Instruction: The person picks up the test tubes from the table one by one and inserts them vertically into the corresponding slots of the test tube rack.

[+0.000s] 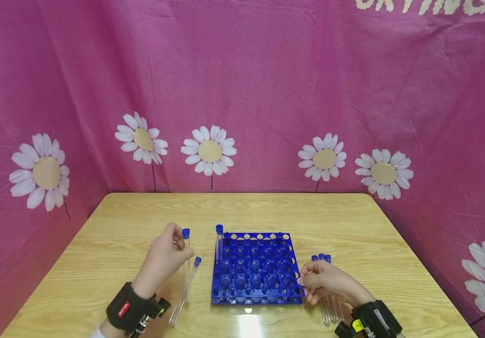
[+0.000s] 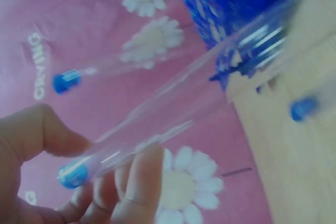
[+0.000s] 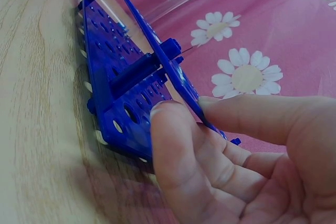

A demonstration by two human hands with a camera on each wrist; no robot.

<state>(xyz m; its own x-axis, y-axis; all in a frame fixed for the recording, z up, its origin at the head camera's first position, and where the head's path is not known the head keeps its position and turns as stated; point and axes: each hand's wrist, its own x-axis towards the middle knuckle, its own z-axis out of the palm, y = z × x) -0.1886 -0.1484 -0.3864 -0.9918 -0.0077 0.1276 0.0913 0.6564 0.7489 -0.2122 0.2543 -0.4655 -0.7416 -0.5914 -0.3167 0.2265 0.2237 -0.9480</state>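
With the left hand (image 1: 164, 258), pinching a capped tube (image 2: 178, 103) between thumb and fingers, close to its blue cap (image 2: 72, 176); holding it roughly upright, just left of the blue rack (image 1: 256, 267) and apart from it. With the right hand (image 1: 331, 281), clamped by thumb and finger on the rack's near right corner, probably steadying it. Just right of the left hand, standing in the rack's far left corner: one filled-in tube (image 1: 219, 249). Below and right of that hand, lying on the table (image 1: 141, 211): a loose tube (image 1: 180, 307). Partly under the right hand: three spare tubes (image 1: 331, 311). Judging from this, loading the rack, likely early on. Next, seems to call for carrying the held tube rightward, lining up its lower end over a free hole, lowering straight, then letting go. Cannot tell which hole to aim for.
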